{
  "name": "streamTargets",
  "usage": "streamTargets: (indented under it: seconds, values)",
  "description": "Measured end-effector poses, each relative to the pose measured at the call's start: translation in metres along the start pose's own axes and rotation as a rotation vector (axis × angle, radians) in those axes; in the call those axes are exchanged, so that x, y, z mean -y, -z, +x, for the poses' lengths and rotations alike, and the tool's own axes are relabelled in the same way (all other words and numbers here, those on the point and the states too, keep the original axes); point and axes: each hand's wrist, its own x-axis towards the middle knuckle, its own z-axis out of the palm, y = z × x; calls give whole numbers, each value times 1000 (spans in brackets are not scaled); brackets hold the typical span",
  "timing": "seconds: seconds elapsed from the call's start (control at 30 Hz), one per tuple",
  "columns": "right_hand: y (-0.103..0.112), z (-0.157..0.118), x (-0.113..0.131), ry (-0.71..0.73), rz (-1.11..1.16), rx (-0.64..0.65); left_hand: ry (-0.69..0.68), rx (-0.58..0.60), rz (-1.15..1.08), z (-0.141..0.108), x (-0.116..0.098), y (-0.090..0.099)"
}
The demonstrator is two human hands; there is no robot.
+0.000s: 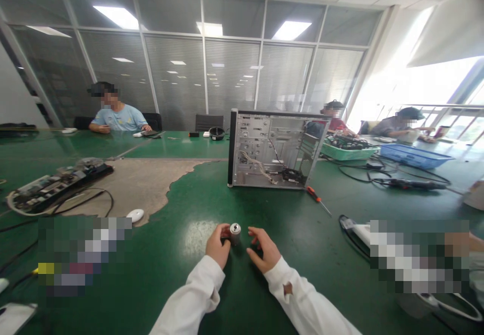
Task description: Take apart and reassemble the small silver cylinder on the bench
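Observation:
A small silver cylinder (pixel 235 234) with a dark hole in its top stands upright on the green table, looking like a little can or motor. At its left side is my left hand (pixel 218 245), thumb and fingers apart; whether the fingertips touch it I cannot tell. My right hand (pixel 264 248) is held a short way to the right of the cylinder, empty, its fingers curved and spread. Beyond both hands an opened computer case (pixel 276 148) shows its metal inside, with loose wires and a black fan. An orange-handled screwdriver (pixel 318 200) lies by its lower right corner.
A stripped electronic assembly (pixel 60 183) with cables lies left, near a white oval piece (pixel 135 216). At right are a green basket (pixel 348 152), a blue basket (pixel 416 156) and a black corded tool (pixel 412 184). Several people sit around the table; blurred patches hide items at both sides.

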Motion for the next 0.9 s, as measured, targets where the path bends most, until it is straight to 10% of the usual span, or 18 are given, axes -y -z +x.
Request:
streamTargets:
  seconds: [0.47, 0.9]
  values:
    - [4, -20, 21, -137, -106, -71, -21, 276, -110, -7, -10, -1]
    - [167, -183, -22, -592, -720, -490, 5, 235, -96, -5, -7, -1]
